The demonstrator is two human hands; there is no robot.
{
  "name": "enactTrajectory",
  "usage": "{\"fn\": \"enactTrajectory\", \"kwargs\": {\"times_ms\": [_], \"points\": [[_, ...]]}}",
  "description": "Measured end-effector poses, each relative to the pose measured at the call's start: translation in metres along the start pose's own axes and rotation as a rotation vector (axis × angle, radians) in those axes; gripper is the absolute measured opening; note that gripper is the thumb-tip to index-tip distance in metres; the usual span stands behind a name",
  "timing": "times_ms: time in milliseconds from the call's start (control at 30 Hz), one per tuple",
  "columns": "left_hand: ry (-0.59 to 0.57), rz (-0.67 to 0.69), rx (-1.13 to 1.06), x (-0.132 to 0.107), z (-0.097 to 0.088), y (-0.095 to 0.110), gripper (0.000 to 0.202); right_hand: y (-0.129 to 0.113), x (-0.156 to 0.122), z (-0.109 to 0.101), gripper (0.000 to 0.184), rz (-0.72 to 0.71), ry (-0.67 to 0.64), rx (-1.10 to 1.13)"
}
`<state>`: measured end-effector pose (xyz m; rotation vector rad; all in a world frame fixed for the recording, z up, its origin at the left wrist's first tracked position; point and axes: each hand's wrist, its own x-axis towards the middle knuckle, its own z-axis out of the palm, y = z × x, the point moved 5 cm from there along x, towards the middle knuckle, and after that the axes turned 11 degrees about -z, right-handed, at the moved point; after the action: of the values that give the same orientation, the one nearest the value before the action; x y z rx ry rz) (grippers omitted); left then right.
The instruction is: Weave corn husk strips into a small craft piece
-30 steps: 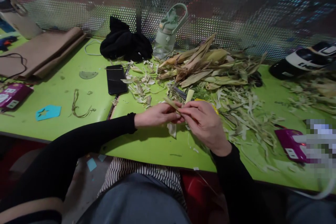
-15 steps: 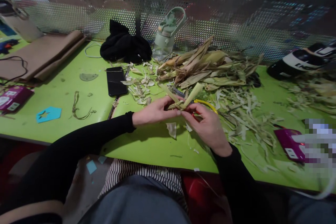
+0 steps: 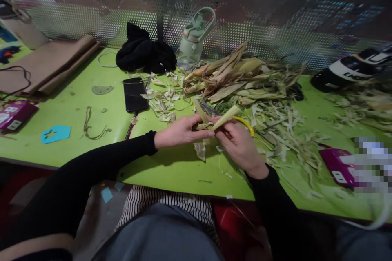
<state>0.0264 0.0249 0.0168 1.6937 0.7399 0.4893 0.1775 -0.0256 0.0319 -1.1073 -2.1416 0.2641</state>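
Just above the near part of the green table [image 3: 171,167], my left hand [image 3: 183,131] is closed around folded corn husk strips [image 3: 226,117], thumb on top. My right hand [image 3: 240,142] pinches the same husk from the right side, with its fingertips close to the left thumb. Two pale strip ends stick up between the hands in a V. Behind them lies a tool with yellow handles [image 3: 245,124], its far end partly hidden by the husk and fingers. A small husk scrap [image 3: 200,151] rests on the table below the hands.
A heap of dried corn husks [image 3: 239,75] lies behind my hands, with shredded husk [image 3: 284,134] to the right. A phone [image 3: 134,94], black cloth [image 3: 145,51] and green bottle [image 3: 194,38] stand or lie toward the back. Purple power strips [image 3: 338,167] sit at both sides.
The right-hand husk strip has tilted lower toward the right, and my right fingers have shifted slightly over it. My left hand keeps its hold in nearly the same place.
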Motion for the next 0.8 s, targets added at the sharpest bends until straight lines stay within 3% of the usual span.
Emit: {"fn": "enactTrajectory", "kwargs": {"times_ms": [67, 167, 300, 500, 600, 733, 800], "points": [[-0.02, -0.056, -0.032, -0.001, -0.001, 0.0, 0.04, 0.0, 0.002, -0.001, 0.018, -0.016, -0.026, -0.027], [-0.149, -0.172, -0.209, -0.002, 0.002, -0.001, 0.036, 0.0, 0.003, -0.001, 0.018, 0.01, -0.063, -0.006], [-0.256, -0.261, -0.422, -0.003, 0.005, -0.001, 0.024, -0.001, 0.002, -0.002, 0.016, 0.053, -0.023, 0.04], [-0.304, -0.212, -0.494, -0.005, 0.007, 0.008, 0.021, 0.001, -0.002, -0.004, 0.019, 0.142, 0.013, 0.118], [-0.277, -0.224, -0.462, -0.006, 0.009, 0.014, 0.028, 0.004, -0.005, 0.0, 0.021, 0.18, 0.016, 0.234], [-0.128, -0.228, -0.358, -0.004, 0.006, 0.015, 0.024, 0.007, -0.008, -0.006, 0.025, 0.189, 0.211, 0.23], [-0.066, -0.196, -0.294, -0.002, 0.004, 0.013, 0.021, 0.007, -0.01, -0.007, 0.029, 0.218, 0.246, 0.232]]}}
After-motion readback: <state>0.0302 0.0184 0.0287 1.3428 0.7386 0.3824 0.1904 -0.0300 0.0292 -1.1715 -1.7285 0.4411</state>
